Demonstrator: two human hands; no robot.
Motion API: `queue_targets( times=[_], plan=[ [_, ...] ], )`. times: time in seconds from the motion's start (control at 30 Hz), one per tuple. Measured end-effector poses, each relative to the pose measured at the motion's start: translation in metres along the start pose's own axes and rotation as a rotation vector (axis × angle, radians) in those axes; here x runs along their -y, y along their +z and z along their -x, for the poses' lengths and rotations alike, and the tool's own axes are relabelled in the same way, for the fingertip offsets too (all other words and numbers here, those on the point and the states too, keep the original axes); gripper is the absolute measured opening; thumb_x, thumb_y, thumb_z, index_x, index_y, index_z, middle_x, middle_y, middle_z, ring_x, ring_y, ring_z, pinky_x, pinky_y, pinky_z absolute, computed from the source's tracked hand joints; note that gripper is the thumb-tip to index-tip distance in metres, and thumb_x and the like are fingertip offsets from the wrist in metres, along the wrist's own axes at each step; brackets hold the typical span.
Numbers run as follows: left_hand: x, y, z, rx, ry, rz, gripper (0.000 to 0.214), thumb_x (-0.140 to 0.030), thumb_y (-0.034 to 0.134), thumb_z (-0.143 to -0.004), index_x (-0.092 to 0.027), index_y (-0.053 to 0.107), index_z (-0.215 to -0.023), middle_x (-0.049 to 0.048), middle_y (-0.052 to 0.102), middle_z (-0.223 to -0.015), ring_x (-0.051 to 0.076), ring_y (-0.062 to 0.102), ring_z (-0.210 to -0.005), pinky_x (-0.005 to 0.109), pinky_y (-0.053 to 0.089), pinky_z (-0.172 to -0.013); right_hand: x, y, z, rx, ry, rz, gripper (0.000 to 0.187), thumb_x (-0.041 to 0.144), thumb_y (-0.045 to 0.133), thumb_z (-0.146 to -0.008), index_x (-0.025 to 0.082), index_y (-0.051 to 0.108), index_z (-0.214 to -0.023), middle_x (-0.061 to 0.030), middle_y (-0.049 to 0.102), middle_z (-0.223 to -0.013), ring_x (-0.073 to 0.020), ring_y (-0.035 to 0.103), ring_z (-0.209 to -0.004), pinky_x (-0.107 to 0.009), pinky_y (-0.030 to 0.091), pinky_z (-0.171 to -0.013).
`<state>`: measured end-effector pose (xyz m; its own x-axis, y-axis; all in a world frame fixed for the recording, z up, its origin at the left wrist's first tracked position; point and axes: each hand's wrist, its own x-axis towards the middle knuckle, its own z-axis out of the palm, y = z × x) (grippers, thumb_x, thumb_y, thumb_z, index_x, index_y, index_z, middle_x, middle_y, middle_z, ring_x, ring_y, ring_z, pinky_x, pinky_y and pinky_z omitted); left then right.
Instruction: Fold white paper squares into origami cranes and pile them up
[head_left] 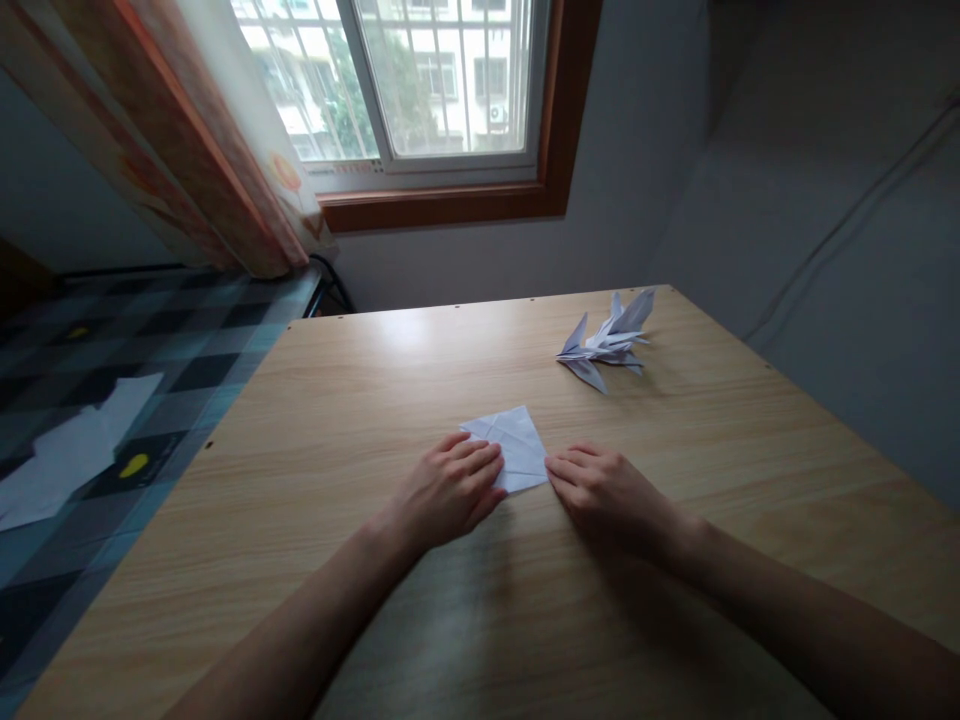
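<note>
A small white sheet of paper [523, 448] with crease lines across it lies flat on the wooden table. My left hand [463, 478] rests on its left side, fingers stretched out and lying flat, covering that part of the sheet. At the paper's right corner, the fingers of my right hand [589, 482] are pressed together on the edge; the thumb is mostly hidden. Farther back to the right stands a cluster of folded white paper pieces [611, 340], pointed like leaves and joined together, touched by neither hand.
The wooden table [360, 400] has its far edge below a window [442, 90]. On the left, a checked cloth [225, 320] carries some loose white paper [75, 450]. A curtain [202, 140] hangs beside the window, and a cable [847, 225] runs along the right wall.
</note>
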<state>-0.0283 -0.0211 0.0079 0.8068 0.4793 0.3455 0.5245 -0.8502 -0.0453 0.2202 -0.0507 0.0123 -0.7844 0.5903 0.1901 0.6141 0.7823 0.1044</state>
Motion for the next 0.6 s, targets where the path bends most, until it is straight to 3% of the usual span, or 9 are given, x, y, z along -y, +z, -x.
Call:
queue_targets(
  times=[0.2, 0.33, 0.47, 0.6],
  plan=[
    [0.0, -0.004, -0.001, -0.002, -0.057, -0.093, 0.032, -0.042, 0.049, -0.095, -0.018, 0.068, -0.105, 0.0079, 0.069, -0.114, 0.027, 0.056, -0.116, 0.047, 0.031, -0.109, 0.004, -0.008, 0.0, 0.031, -0.045, 0.008, 0.017, 0.004, 0.055, -0.082, 0.014, 0.065, -0.072, -0.0079, 0.066, -0.077, -0.0212, 0.059, -0.07, -0.035, 0.044, -0.066],
    [-0.004, -0.011, -0.004, 0.053, -0.142, -0.173, 0.03, -0.039, 0.05, -0.094, -0.018, 0.067, -0.108, 0.009, 0.069, -0.11, 0.028, 0.057, -0.107, 0.048, 0.035, -0.103, 0.018, -0.01, -0.002, -0.02, -0.109, -0.03, 0.018, 0.007, 0.053, -0.085, 0.015, 0.064, -0.074, -0.0071, 0.065, -0.075, -0.0205, 0.056, -0.068, -0.035, 0.042, -0.065],
    [-0.004, -0.011, -0.005, 0.096, -0.206, -0.176, 0.032, -0.039, 0.05, -0.094, -0.018, 0.064, -0.113, 0.0102, 0.068, -0.107, 0.028, 0.058, -0.101, 0.048, 0.038, -0.096, 0.033, -0.008, -0.007, -0.114, -0.181, -0.119, 0.018, 0.011, 0.048, -0.093, 0.014, 0.066, -0.088, -0.0084, 0.068, -0.084, -0.0211, 0.06, -0.078, -0.036, 0.046, -0.072],
    [-0.001, -0.005, -0.002, 0.114, -0.21, -0.094, 0.039, -0.041, 0.051, -0.094, -0.015, 0.061, -0.121, 0.0121, 0.065, -0.123, 0.029, 0.058, -0.11, 0.046, 0.039, -0.097, 0.029, 0.004, -0.01, -0.237, -0.214, -0.255, 0.021, 0.013, 0.047, -0.096, 0.017, 0.065, -0.105, -0.008, 0.072, -0.096, -0.0195, 0.063, -0.092, -0.035, 0.048, -0.083]
  ],
)
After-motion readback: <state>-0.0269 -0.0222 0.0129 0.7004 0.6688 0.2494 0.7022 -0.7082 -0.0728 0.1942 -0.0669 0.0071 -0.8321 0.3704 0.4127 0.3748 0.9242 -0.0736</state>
